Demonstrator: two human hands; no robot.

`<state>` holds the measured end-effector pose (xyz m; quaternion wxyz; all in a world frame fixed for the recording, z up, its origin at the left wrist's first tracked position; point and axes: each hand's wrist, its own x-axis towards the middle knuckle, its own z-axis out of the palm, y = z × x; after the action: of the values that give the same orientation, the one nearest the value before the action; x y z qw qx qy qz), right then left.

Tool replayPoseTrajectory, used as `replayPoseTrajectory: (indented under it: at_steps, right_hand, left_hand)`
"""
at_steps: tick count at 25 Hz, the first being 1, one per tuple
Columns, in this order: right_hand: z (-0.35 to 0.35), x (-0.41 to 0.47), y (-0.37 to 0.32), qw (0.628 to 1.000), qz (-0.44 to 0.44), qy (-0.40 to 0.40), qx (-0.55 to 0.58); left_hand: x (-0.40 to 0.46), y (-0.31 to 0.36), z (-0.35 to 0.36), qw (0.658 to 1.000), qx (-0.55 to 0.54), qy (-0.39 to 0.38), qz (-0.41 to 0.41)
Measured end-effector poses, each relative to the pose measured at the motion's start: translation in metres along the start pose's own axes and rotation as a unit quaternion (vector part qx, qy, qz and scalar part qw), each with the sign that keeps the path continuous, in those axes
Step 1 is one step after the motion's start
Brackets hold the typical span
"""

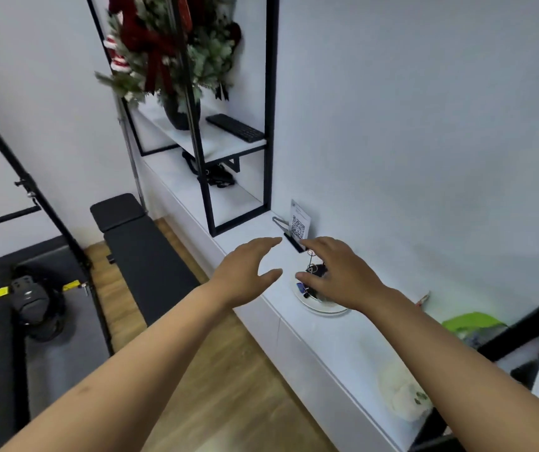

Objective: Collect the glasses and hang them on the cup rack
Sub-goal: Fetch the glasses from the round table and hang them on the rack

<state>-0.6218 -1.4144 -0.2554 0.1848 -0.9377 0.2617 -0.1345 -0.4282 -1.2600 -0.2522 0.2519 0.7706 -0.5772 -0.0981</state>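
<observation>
Glasses and cup rack: I see neither in frame, so I cannot place them. Left hand and right hand hover spread and empty at frame centre over the desk. Risks: right fingers could upset the cluttered plate or QR card. Desk is narrow, wall right, drop-off left.

a white tabletop runs along the wall, carrying a white plate of small dark odds and a qr card in a black stand. a black-framed shelf holds a keyboard and a wreath in a dark vase. a black bench stands on the wood floor.
</observation>
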Motion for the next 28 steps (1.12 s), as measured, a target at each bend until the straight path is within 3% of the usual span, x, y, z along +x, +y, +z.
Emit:
replayPoseTrajectory:
  at_steps: [8, 15, 28]
  right_hand:
    - [-0.038, 0.007, -0.074, 0.998, -0.06, 0.031, -0.003]
    - [-0.051, -0.012, -0.158, 0.995, -0.063, 0.035, 0.073]
    - [-0.042, -0.094, -0.301, 0.986, -0.15, 0.016, 0.067]
  left_hand:
    - [-0.051, 0.019, -0.088, 0.997, 0.03, 0.066, 0.006]
    - [-0.122, 0.005, -0.152, 0.994, 0.046, 0.103, -0.009]
    - [-0.287, -0.008, -0.22, 0.983, 0.027, 0.167, -0.065]
